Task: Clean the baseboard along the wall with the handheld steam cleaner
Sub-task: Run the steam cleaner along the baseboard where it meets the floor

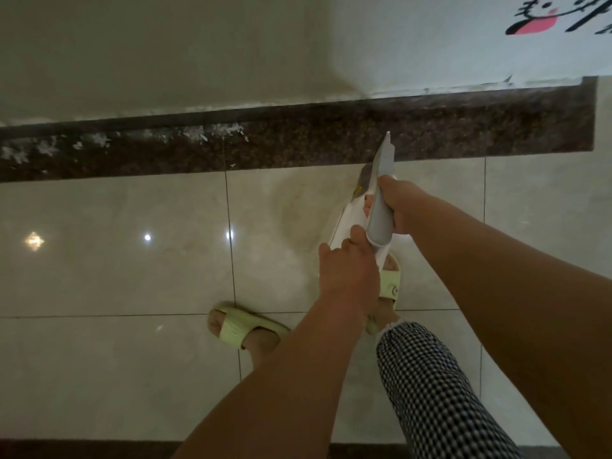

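A shiny tiled floor (116,246) fills the middle of the frame. Two green slippers (246,327) stand on it near the bottom middle, next to a leg in checked trousers (430,392). A pink cartoon picture (543,18) sits on the wall (165,54) in the upper right. The dark speckled baseboard (298,144) runs across the frame, with white flecks on its left part. The white steam cleaner (374,207) is right of the middle, its thin tip at the baseboard. The right hand (402,205) wraps around the handle. The left hand (347,270) grips the back end from below
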The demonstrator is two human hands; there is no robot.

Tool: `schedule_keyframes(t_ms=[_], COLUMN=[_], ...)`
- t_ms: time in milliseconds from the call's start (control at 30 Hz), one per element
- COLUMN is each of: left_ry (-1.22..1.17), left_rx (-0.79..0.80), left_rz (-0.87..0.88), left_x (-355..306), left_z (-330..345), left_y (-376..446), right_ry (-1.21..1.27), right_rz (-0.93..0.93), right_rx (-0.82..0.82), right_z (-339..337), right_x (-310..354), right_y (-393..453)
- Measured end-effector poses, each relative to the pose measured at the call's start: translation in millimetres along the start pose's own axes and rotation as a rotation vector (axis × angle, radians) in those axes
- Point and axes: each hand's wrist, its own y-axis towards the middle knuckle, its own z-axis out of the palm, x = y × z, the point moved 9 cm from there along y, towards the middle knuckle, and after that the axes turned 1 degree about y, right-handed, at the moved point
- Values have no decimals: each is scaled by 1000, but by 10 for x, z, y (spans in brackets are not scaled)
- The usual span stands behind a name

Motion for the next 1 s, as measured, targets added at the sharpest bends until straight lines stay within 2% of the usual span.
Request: schedule_keyframes(t_ms=[167, 767, 1000], left_ry=[-74, -137, -193], left_rx=[-11, -72, -82], left_rz=[-36, -132, -165], left_x=[432, 2993, 3483], left_z=[13, 179, 252], left_y=[-180, -937, -1091], right_ry=[-81, -174, -199], right_rz=[2, 33, 13], right_rx=[-16, -23, -11], right_z=[453, 2911, 3411], right_x=[-182, -1209, -1419], right_y=[-105, -498, -601])
